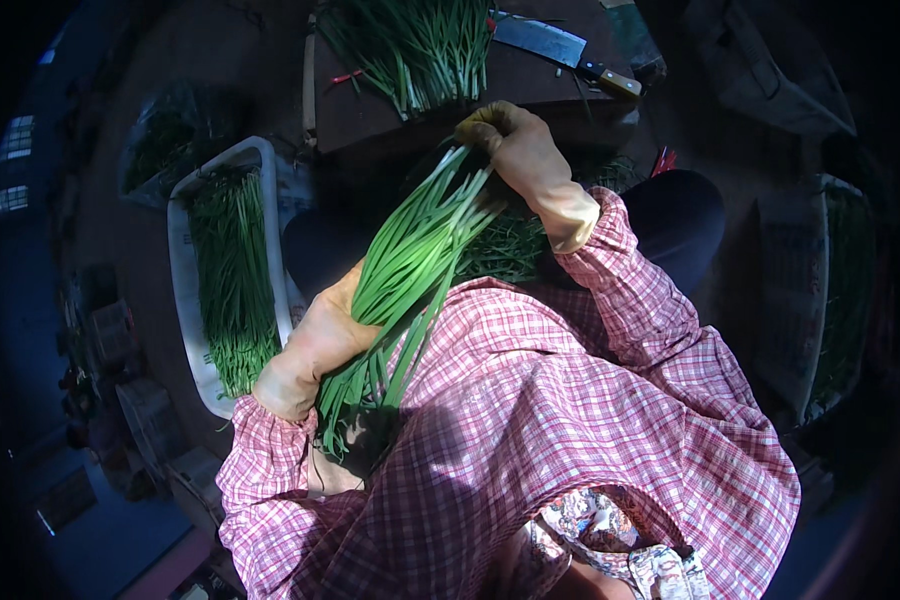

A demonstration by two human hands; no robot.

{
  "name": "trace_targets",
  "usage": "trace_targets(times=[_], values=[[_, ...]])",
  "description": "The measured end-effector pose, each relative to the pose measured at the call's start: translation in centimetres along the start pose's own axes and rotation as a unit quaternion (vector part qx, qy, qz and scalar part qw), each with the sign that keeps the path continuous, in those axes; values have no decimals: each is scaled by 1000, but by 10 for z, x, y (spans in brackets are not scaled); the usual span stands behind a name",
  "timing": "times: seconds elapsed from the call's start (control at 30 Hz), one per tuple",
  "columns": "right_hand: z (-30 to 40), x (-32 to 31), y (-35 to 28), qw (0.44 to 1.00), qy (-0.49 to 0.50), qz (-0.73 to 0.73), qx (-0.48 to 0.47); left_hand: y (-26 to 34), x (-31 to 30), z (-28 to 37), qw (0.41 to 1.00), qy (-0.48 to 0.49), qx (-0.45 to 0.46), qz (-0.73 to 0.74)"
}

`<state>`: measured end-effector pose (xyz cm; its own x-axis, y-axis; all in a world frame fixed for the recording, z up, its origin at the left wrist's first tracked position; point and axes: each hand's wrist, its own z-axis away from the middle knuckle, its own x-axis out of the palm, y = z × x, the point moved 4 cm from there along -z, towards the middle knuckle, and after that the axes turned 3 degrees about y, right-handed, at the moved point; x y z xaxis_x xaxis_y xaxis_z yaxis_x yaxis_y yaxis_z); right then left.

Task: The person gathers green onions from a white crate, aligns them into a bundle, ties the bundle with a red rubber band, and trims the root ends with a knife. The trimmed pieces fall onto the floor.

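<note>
A loose bundle of long green leaves, probably garlic chives (409, 262), lies slantwise over my lap, pale stem ends up and leaf tips down. My gloved left hand (326, 337) is closed round its lower middle. At the stem ends, my gloved right hand (521, 157) has its thumb and fingertips bent together; whether they pinch a stem cannot be told. More chives (427, 60) lie on the board or low table (352, 112) ahead. A cleaver (544, 41) with a wood and black handle rests to their right.
At the left stands a white plastic crate (274, 225) filled with chives, with a clear bag (157, 150) of greens beyond it. Another crate (825, 300) of greens stands at the far right, an empty-looking crate (780, 82) at upper right. Loose leaves (502, 247) lie between my knees.
</note>
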<state>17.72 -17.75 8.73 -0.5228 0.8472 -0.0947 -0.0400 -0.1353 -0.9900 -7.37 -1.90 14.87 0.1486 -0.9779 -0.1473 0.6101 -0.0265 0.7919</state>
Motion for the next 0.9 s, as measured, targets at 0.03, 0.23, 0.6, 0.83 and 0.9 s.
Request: trace_targets(times=[0.03,0.23,0.6,0.83,0.9], values=[[-11,-16,14,994,71,-77,-10,1,-1,1,1000,-4,-18,-2],[11,-67,1,974,63,130,-172,-6,-17,1,996,-21,-43,82],[24,-8,0,876,65,365,-308,-2,-9,0,992,-28,-83,96],[36,-41,47,980,75,158,-99,-1,-18,5,988,-35,-62,139],[38,-9,37,979,-53,-127,150,5,-11,5,981,-31,-78,175]])
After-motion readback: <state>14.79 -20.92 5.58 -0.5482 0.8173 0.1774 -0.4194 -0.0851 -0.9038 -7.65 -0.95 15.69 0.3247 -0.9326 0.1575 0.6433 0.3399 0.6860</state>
